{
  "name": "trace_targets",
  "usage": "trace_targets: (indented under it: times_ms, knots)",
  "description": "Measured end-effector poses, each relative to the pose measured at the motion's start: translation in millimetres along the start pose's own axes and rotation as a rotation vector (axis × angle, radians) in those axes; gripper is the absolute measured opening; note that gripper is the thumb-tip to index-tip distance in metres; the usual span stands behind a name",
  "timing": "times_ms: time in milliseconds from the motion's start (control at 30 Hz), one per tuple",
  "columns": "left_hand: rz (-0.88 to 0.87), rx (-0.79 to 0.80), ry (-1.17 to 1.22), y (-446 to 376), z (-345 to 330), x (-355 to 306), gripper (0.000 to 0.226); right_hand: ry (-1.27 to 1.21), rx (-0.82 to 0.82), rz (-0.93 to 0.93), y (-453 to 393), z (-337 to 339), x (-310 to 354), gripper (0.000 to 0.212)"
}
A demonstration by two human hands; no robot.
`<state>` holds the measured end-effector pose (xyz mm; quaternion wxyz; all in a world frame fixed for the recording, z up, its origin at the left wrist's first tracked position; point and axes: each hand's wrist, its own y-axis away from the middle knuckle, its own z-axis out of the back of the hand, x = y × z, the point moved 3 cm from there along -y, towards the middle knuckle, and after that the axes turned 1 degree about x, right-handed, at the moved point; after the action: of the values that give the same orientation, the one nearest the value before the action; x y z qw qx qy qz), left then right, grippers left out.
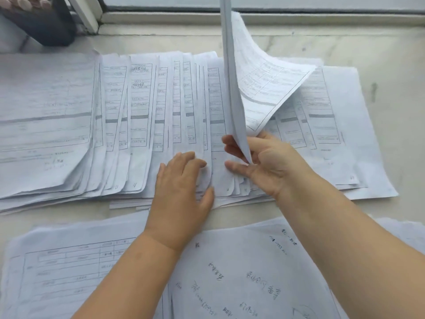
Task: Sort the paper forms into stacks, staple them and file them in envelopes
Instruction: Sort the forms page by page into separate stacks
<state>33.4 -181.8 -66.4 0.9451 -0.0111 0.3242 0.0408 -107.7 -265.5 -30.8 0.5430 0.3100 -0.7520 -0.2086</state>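
Observation:
A long fan of printed paper forms lies spread across the pale stone sill. My left hand rests flat on the fanned sheets near their lower edge, fingers relaxed. My right hand pinches a bundle of forms at its lower corner and holds it lifted upright, its pages curling to the right. More forms lie flat under and right of the lifted bundle.
A thicker stack of forms sits at the left end. Closer to me lie more sheets, one printed and one with handwriting. A dark object with someone's fingertips stands at the top left by the window frame.

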Motion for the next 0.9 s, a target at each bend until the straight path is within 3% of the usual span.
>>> trace_targets:
  times_ms: [133, 367, 567, 767, 900]
  knots:
    - [0.015, -0.008, 0.044, 4.1, 2.2, -2.2, 0.048, 0.074, -0.065, 0.041, -3.4, -0.9, -10.1, 0.016]
    - [-0.016, -0.063, 0.073, 2.7, -2.2, -5.6, 0.055, -0.122, -0.177, 0.011, -5.2, 4.7, -7.6, 0.019]
    - [-0.041, -0.021, 0.048, 1.2, 2.2, -6.2, 0.022, -0.065, -0.170, -0.002, 5.3, 24.4, 4.2, 0.022]
    - [-0.073, -0.110, 0.118, -1.7, 13.9, -7.8, 0.062, 0.156, -0.058, 0.022, 11.5, 26.6, 1.3, 0.021]
    - [-0.100, -0.095, 0.075, -2.7, 22.5, -8.1, 0.091, 0.216, -0.086, 0.085, 11.9, 22.8, -4.0, 0.022]
